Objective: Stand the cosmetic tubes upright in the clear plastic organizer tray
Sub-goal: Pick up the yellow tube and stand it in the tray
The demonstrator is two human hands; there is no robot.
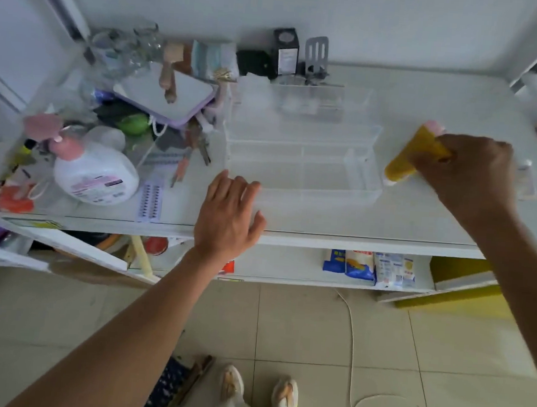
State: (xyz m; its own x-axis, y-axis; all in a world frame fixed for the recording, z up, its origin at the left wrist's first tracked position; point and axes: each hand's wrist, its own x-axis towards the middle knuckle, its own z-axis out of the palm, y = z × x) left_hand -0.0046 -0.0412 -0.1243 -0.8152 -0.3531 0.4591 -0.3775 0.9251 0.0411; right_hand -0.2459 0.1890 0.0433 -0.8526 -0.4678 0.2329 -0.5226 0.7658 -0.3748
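A clear plastic organizer tray (370, 185) with several compartments stands on the white tabletop, mid-frame. My left hand (228, 213) rests open at the tray's front left corner, fingers spread and holding nothing. My right hand (466, 172) is closed on a yellow cosmetic tube (405, 159) with a white cap, held tilted just to the right of the tray. A pink tube end (435, 127) shows behind the yellow one; whether my hand holds it too is unclear. Another white tube (526, 177) lies partly hidden behind my right hand.
Clutter fills the table's left side: a white pump bottle (97, 172) with a pink top, a mirror (166, 94), glass jars and small items. A dark box (286, 50) stands at the back. Packets (367, 267) sit on the lower shelf. A white cord (353, 352) crosses the floor.
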